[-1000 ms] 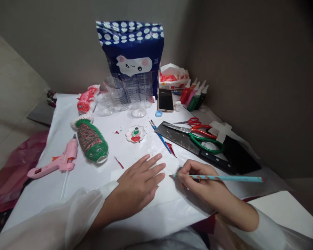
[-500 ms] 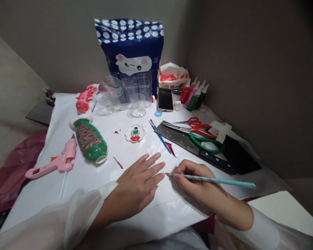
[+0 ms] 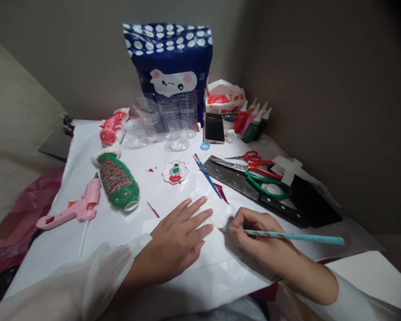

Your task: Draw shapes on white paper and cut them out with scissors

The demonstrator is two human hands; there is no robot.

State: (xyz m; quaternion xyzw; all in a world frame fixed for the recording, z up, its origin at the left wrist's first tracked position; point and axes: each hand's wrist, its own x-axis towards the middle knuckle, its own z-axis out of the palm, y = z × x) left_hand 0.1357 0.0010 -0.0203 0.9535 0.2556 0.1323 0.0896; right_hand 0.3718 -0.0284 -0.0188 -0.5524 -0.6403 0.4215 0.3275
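My left hand [image 3: 183, 238] lies flat with its fingers spread on a sheet of white paper [image 3: 210, 256]. To the right of it, my right hand [image 3: 259, 234] pinches a light blue pencil [image 3: 297, 236] near its sharpened end. The pencil's tip touches or nearly touches the paper, just beside my left fingertips, and its shaft slants out to the right. Faint lines show on the paper near the tip. A flower-shaped paint palette [image 3: 175, 178] with red, green and black paint sits beyond my left hand. Two slim paintbrushes [image 3: 209, 178] lie to its right.
Left stand a green fish craft [image 3: 123, 187], a red fish craft [image 3: 112, 129] and a pink glue gun [image 3: 83, 205]. On the right, scissors [image 3: 267, 171] rest on a large knife [image 3: 234, 178]. Behind are clear plastic cups [image 3: 170, 116], a phone [image 3: 214, 128], paint bottles [image 3: 250, 127] and a blue bag [image 3: 173, 58].
My right hand and the pencil have shifted slightly right and toward me. My left hand keeps its place on the paper. The whole view has moved a little.
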